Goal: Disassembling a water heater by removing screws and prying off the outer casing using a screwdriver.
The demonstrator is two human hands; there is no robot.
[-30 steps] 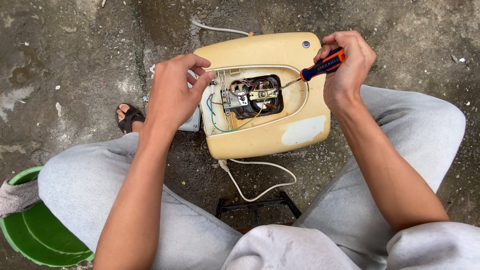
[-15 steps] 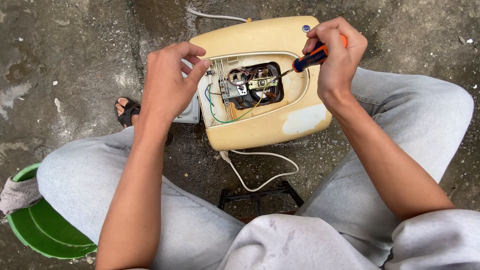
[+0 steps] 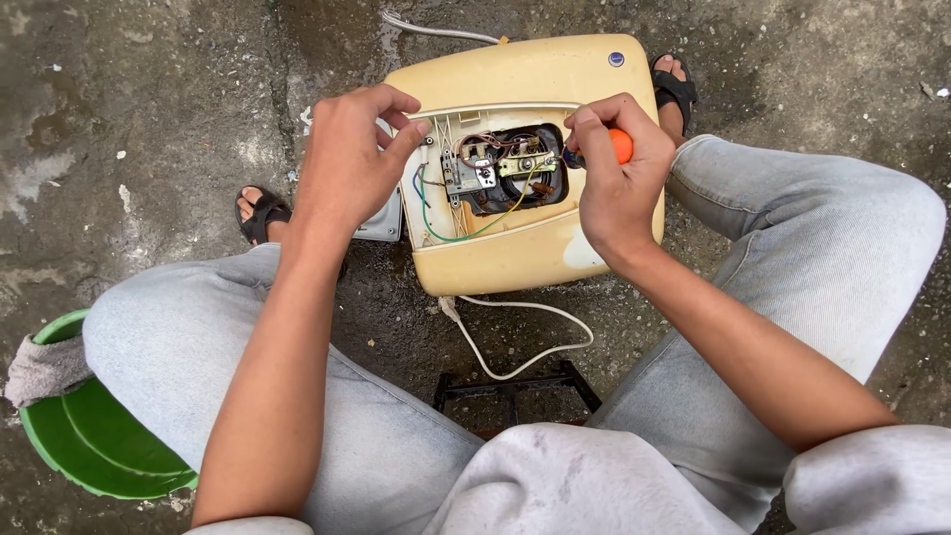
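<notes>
Wet, stained concrete lies under everything, and the cream appliance housing (image 3: pixel 515 198) sits on it between my knees, back panel open on wires and a metal terminal block (image 3: pixel 490 170). Compared with a second ago, my right hand (image 3: pixel 619 183) has dropped from the top right corner to the edge of the opening; it is closed around the orange-handled screwdriver (image 3: pixel 616 146), whose tip I cannot see now. My left hand (image 3: pixel 349 163) has slid in too, fingertips curled on the opening's left rim, gripping nothing else. That reads to me as work shifting onto the inner parts. A white cord (image 3: pixel 520 337) trails toward me; a green basin (image 3: pixel 89 436) sits at my left.
</notes>
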